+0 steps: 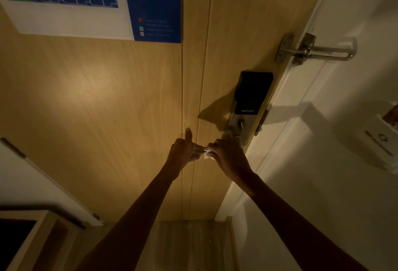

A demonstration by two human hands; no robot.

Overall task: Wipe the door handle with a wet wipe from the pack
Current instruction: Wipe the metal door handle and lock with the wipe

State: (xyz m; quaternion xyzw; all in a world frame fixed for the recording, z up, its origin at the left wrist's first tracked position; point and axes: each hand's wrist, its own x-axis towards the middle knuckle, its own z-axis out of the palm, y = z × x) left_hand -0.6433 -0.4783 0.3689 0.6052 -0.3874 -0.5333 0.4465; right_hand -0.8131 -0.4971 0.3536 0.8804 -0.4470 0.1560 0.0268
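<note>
**Fingers closed over the lever, wipe trapped beneath the right hand**

Head view: fingers of the right hand are curled together over the door handle. They press a white wet wipe against it. Only a small pale fold of the wipe shows, below the knuckles at the end of the fist nearest the other hand. The rest is hidden under the palm. A short bright stub of the lever's free end shows between the two hands.

The left hand meets that stub from the other side. Its thumb sticks up against the door and its fingers are bent in toward the tip. In the dim light I cannot tell whether they pinch the metal, a corner of the wipe, or merely touch.

Above the right hand a metal lock plate carries a small turn knob. A black panel sits on top of it.

Higher up, near the door's edge, a swing-bar latch reaches across to the white frame. A blue and white floor-plan notice is fixed to the upper door. A white card holder hangs on the wall to the right.
</note>
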